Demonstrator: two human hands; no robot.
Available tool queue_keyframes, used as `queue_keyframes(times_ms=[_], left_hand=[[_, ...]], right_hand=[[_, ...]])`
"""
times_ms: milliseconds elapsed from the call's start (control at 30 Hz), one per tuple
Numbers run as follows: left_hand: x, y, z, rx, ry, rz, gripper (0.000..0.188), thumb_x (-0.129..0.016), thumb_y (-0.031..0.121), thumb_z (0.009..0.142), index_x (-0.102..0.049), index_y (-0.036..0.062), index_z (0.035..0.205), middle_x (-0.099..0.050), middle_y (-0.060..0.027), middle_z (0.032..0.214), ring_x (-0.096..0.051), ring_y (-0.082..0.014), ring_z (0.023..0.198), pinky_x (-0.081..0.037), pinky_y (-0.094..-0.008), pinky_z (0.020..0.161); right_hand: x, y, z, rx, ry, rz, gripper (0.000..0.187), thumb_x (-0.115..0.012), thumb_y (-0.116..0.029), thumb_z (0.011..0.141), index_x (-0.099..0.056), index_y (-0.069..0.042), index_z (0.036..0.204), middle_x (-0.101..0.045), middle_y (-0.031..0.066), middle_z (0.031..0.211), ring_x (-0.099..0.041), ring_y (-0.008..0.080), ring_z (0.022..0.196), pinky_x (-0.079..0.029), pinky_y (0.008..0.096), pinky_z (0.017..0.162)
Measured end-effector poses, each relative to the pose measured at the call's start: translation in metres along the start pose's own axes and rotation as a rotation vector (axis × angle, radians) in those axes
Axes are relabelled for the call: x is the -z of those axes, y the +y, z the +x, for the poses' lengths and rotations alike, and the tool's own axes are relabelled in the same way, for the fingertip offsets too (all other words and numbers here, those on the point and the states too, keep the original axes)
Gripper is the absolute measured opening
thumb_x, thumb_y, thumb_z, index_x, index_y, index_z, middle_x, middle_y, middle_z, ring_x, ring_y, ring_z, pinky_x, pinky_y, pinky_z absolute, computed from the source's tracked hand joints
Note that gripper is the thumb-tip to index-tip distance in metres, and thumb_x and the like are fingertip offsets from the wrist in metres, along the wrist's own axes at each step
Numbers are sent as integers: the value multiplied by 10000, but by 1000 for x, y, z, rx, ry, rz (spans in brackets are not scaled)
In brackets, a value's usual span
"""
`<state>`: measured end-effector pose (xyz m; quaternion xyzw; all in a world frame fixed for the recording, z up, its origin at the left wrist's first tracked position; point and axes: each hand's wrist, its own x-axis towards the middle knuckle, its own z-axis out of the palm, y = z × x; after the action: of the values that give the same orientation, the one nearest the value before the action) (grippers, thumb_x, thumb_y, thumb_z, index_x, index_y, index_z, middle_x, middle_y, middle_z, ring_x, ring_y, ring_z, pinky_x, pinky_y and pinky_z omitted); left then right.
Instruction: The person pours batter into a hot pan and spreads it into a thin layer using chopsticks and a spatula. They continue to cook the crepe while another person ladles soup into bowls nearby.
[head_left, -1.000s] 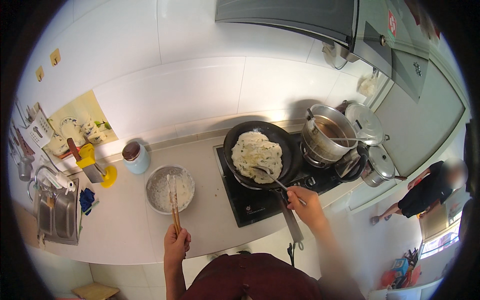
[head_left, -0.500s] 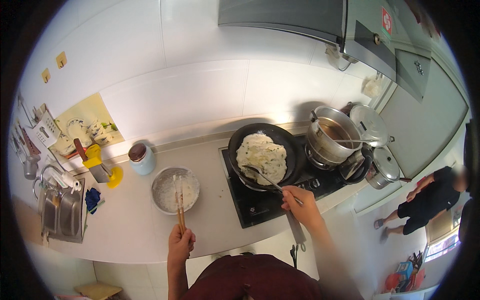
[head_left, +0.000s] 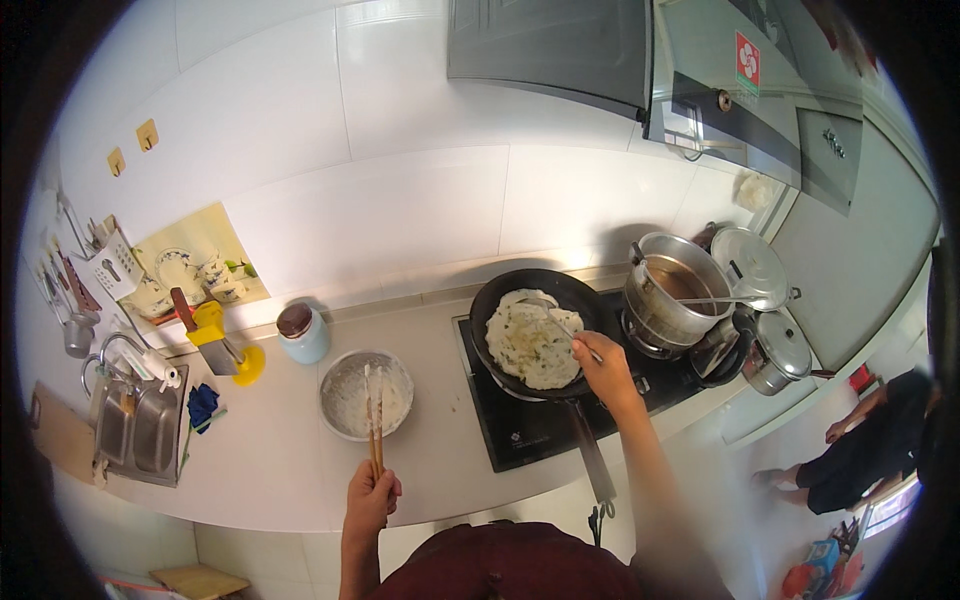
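Note:
My left hand point(head_left: 370, 497) is closed round a pair of wooden chopsticks point(head_left: 376, 445) at the counter's front edge. Their tips, coated white, reach over a metal bowl point(head_left: 325, 412) with white floury stuff inside. On the right, my right hand point(head_left: 604, 366) grips the thin handle of a metal spoon point(head_left: 563, 328) above the near right rim of a black frying pan point(head_left: 481, 305). The spoon's head touches the far part of a pale, green-flecked pancake point(head_left: 528, 352) lying in the pan. The pan's long handle point(head_left: 591, 455) points toward me, and neither hand is on it.
The pan sits on a black cooktop point(head_left: 520, 445). Right of it stand a large metal pot point(head_left: 665, 315) with a ladle and a lidded pot point(head_left: 780, 350). A blue jar point(head_left: 305, 340), a yellow knife holder point(head_left: 210, 330) and a sink point(head_left: 152, 430) are leftward. A person point(head_left: 870, 440) stands far right.
The spoon has gone from the pancake's near left part to its far edge, my right hand moving with it. The left hand still holds the chopsticks over the bowl. The whole view has shifted slightly.

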<state>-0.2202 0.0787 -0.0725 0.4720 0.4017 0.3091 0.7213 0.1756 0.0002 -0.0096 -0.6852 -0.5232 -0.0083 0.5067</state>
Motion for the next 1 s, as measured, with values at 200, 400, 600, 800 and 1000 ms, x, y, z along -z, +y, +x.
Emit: queue_keyframes(times_ms=[200,400,600,800,1000], left_hand=[[0,2,-7,-6,21,-11,102,-487,100,917,-408,72,858,-505,-51,630,-339,-57,407,-258,-211,351],[1,-3,-12,6,52,8,107,-488,97,917,-403,75,856,-507,-53,629,-333,-54,401,-250,-210,344],[3,-6,-15,-31,48,-10,111,-490,94,914,-400,80,852,-507,-55,627,-335,-53,399,-252,-207,343],[-4,-4,-13,-22,39,12,111,-490,105,905,-399,105,840,-493,-46,604,-330,-63,386,-258,-214,336],[-9,1,-19,-7,41,43,106,-480,84,908,-397,84,842,-508,-58,626,-344,-57,401,-261,-208,347]], right_hand=[[-15,-17,-19,-107,-147,60,201,-601,-148,859,-613,46,908,-623,212,857,-607,353,791,-473,356,681],[5,-57,-60,29,-201,-62,177,-598,-109,854,-621,47,936,-628,172,820,-629,267,726,-499,331,667],[25,-13,-37,-151,-100,190,160,-613,-106,854,-607,44,910,-628,120,842,-627,221,741,-508,312,679],[38,52,16,-516,-27,584,117,-570,-81,883,-598,16,941,-605,59,827,-634,161,726,-544,270,658],[86,72,-3,-661,99,632,174,-559,-75,871,-581,52,988,-619,130,841,-660,228,725,-565,312,637]])
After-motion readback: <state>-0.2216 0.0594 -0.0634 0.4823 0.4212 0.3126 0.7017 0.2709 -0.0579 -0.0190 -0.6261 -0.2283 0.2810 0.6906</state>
